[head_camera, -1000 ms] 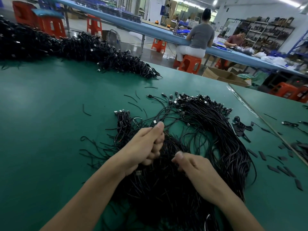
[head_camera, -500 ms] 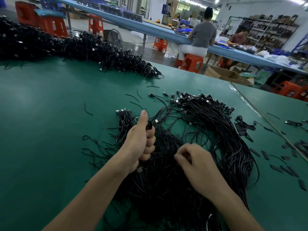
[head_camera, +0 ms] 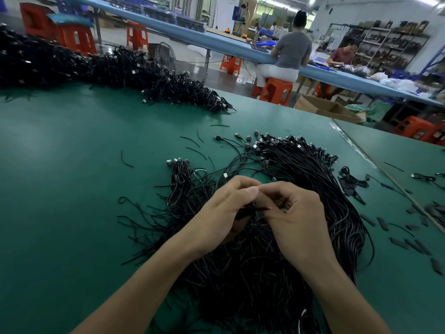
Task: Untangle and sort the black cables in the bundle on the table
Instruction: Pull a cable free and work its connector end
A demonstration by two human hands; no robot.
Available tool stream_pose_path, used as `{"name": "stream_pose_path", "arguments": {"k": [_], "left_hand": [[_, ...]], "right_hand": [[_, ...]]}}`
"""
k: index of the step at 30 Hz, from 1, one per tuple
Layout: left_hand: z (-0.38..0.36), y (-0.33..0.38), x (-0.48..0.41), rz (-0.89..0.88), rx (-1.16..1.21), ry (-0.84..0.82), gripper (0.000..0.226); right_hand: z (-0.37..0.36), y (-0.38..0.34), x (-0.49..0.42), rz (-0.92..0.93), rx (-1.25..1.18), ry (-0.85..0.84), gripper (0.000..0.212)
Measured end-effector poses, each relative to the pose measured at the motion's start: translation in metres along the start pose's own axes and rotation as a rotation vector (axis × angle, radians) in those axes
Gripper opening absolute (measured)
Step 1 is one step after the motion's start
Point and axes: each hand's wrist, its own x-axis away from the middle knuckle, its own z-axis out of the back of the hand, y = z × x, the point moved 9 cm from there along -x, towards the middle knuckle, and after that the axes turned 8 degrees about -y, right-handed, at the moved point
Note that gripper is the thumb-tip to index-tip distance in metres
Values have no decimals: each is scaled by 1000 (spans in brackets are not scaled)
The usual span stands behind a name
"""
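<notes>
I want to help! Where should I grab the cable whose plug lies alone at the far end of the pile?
Probably its plug: put your grip on it from the far left, over bare table. It lies flat, apart from the other plugs, and its wire trails right into the bundle.

There is one view only, from a wide-angle camera worn on the person's head. It faces forward and down over the flat green table top [head_camera: 72, 201]. It is close above the left hand [head_camera: 224, 208], the right hand [head_camera: 298, 218] and the tangled bundle of thin black cables [head_camera: 313, 179]. The upper part reaches far, to a long blue workbench [head_camera: 337, 77].
</notes>
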Motion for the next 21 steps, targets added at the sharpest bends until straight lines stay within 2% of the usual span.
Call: {"name": "stream_pose_path", "arguments": {"k": [4,7,11,14,17,21], "left_hand": [[-3,12,1,-111,-84,20,39],[1,18,5,-139,-62,58,48],[0,28,7,-193,-34,81,50],[11,30,9,-217,-11,188,56],[16,32,10,-251,-13,230,56],[9,35,10,-299,10,186,41]], "right_hand": [[-7,-12,-1,81,22,-123,32],[-10,-18,-1,112,-28,-197,43],[0,-19,1,102,-152,-83,37],[10,-6,5,27,-145,35,24],[14,3,6,-24,-45,60,11],[7,1,4,-13,-73,58,12]]}}
